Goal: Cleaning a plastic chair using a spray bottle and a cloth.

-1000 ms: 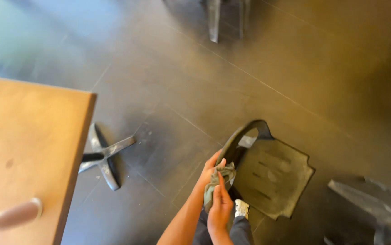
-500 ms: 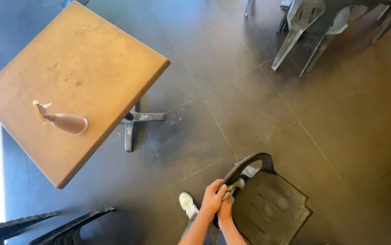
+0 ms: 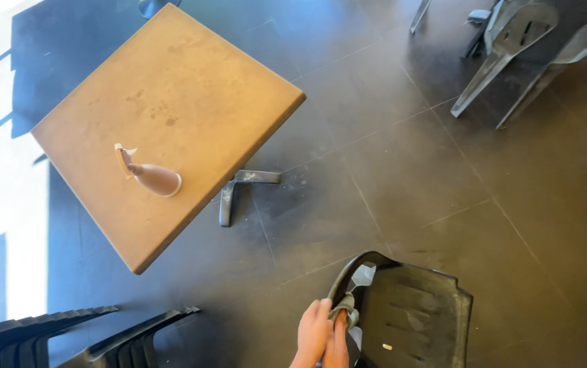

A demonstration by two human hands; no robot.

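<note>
At the bottom centre of the frame, the left hand (image 3: 312,334) and right hand (image 3: 338,344) are pressing together, both gripping a crumpled grey cloth (image 3: 345,315) that is bunching above the fingertips and touching the curved arm of a dark moulded plastic chair (image 3: 416,317). The chair's slotted seat is spreading lower right of the hands. Upper left, a square tan table (image 3: 171,116) with a matte, stained top is carrying a spray bottle (image 3: 149,174), well apart from the hands, above dark floor tiles (image 3: 389,170).
</note>
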